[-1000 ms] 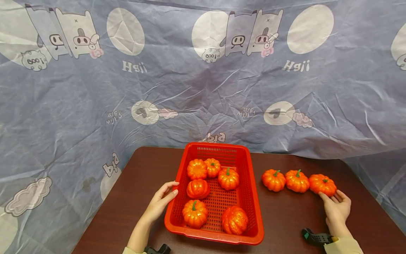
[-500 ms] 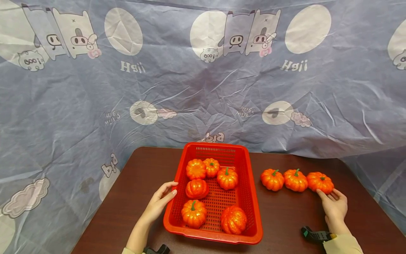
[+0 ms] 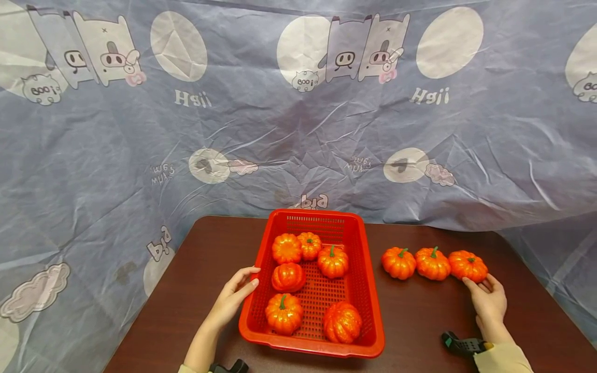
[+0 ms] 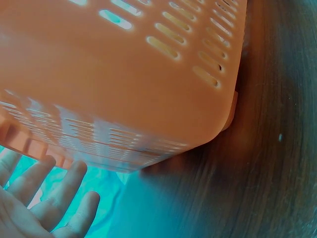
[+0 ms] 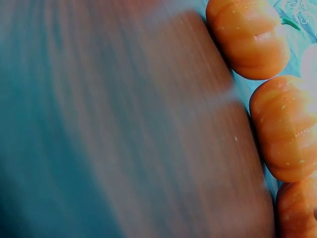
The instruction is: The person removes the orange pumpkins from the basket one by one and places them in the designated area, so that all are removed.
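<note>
A red plastic basket (image 3: 247, 311) stands on the table, holding several shiny orange pumpkins (image 3: 284, 314). At its left rim rests my left hand (image 3: 230, 298), thumb and fingertips against the edge; the left wrist view shows these fingers (image 4: 64, 196) spread and fairly straight beside the slotted wall. To the right of the basket, three more pumpkins line up in a row. My right hand (image 3: 489, 303) holds the rightmost pumpkin (image 3: 468, 266) by its near right side, thumb in front and fingers behind. That pumpkin touches or nearly touches the middle one (image 3: 432, 263).
The dark brown table (image 3: 415, 321) carries everything. A grey-blue patterned cloth (image 3: 298, 129) hangs behind its far edge and along the sides. A black strap device (image 3: 464, 344) sits at the right wrist, another (image 3: 230, 367) at the left.
My right hand has moved slightly left and away from me, shifting the rightmost pumpkin closer to the middle one. The left hand and basket keep their places; the view drifts slightly.
</note>
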